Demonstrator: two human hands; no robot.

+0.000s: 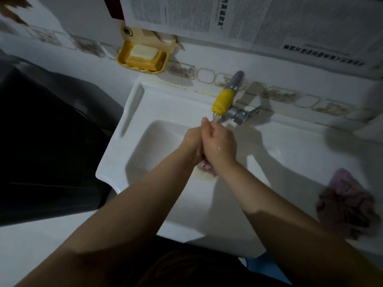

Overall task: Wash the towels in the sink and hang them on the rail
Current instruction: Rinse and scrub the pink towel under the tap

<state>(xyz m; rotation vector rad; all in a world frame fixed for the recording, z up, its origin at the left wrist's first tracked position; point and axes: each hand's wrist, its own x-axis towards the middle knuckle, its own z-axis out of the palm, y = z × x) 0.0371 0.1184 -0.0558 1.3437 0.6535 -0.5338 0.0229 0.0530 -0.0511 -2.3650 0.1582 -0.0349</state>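
Both my hands are pressed together over the white sink (116, 160), right under the tap's yellow nozzle (223, 100), from which water runs onto my fingers. My left hand (191, 141) and my right hand (220, 142) are curled around a small pink towel (205, 168); only a crumpled bit of it shows below my palms. A second pink towel (346, 204) lies bunched on the sink's right ledge, apart from both hands. No rail is in view.
A grey tap handle (243, 113) sticks out to the right of the nozzle. On the tiled wall hangs a yellow soap dish (124, 59) holding a soap bar (143, 51). Printed sheets (290, 19) hang above the sink. A dark bulky object (41, 141) stands at the left.
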